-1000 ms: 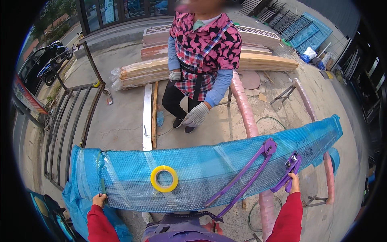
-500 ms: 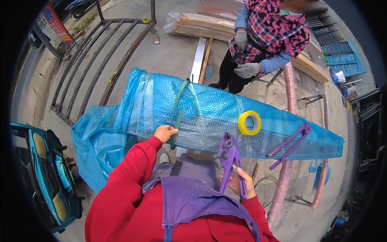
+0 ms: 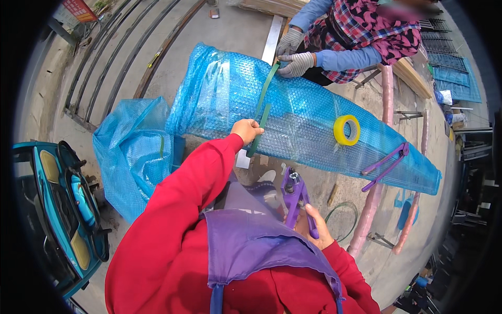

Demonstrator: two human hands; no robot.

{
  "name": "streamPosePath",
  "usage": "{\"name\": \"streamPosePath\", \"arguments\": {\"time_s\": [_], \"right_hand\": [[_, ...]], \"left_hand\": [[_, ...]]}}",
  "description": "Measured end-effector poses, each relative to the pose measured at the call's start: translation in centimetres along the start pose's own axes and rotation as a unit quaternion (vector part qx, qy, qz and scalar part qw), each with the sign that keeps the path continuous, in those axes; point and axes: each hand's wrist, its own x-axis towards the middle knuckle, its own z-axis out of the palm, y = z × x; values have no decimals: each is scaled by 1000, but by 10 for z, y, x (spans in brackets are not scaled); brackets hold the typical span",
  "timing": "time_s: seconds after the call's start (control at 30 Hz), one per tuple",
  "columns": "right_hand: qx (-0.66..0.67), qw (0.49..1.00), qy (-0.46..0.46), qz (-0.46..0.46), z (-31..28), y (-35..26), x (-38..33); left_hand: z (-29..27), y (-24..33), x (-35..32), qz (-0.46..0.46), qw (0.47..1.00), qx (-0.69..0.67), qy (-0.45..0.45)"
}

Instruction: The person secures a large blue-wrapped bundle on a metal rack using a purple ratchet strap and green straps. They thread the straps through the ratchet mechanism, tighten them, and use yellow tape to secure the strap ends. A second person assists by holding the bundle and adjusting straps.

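A long bundle in blue bubble wrap [image 3: 219, 94] lies across in front of me, with a green strap [image 3: 267, 83] running over it. My left hand [image 3: 248, 131] is closed on the strap's near end, fingers pinched, at the bundle's near side. My right hand [image 3: 320, 234] grips a purple strapping tool [image 3: 294, 199] by its handles, close to my purple apron and off the bundle. At the far edge a co-worker's gloved hands [image 3: 297, 64] hold the strap. On the wrap lie a yellow tape roll [image 3: 339, 128] and a second purple long-handled tool [image 3: 403, 149].
Loose bubble wrap [image 3: 130, 146] hangs at the bundle's left end. A teal three-wheeler [image 3: 52, 199] stands at the left, a metal rack [image 3: 123, 70] behind. Pink-wrapped poles [image 3: 387, 97] pass under the bundle's right part. A wire coil [image 3: 353, 206] lies on the floor.
The co-worker has leaned in and brought both gloved hands to the strap at the bundle's far edge. My view has shifted. My left hand stays on the strap, my right on the strapping tool.
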Motion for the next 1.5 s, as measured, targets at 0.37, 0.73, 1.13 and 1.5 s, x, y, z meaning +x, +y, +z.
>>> {"name": "streamPosePath", "arguments": {"time_s": [0.37,0.73,1.13,1.5], "right_hand": [[-160,961,86,-210,17,-32,58],[-200,922,64,-327,10,1,139],[-278,893,114,-335,7,19,190],[-270,875,144,-376,-2,29,211]], "left_hand": [[-16,15,-5,16,996,-30,-79],[-19,13,-16,50,995,-57,-62],[-34,7,-13,39,988,-126,-78],[-32,14,-6,41,994,-89,-58]]}}
